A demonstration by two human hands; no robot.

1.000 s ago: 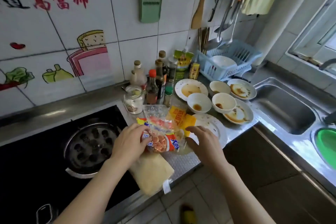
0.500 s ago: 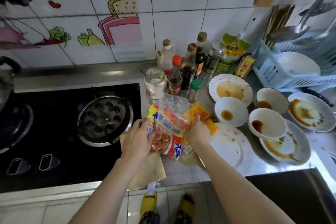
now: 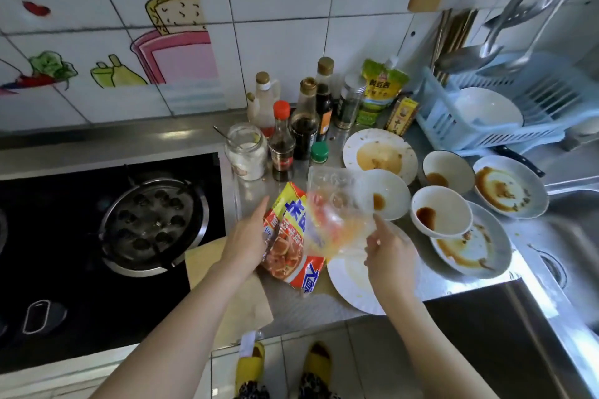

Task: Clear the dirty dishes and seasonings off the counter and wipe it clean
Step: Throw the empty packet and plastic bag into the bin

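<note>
The left hand (image 3: pixel 248 244) has a grip on the red and yellow seasoning packet (image 3: pixel 288 240), held just over the tabletop (image 3: pixel 324 308) by the stove (image 3: pixel 107 236). The right hand (image 3: pixel 390 256) pinches a clear plastic bag (image 3: pixel 337 210) (blurry). Dirty bowls (image 3: pixel 442 215) and plates (image 3: pixel 381 155) sit to the right, sauce bottles (image 3: pixel 304 120) behind.

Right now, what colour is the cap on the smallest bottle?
Green, on the small bottle beside the soy bottles; the head view shows it.
</note>
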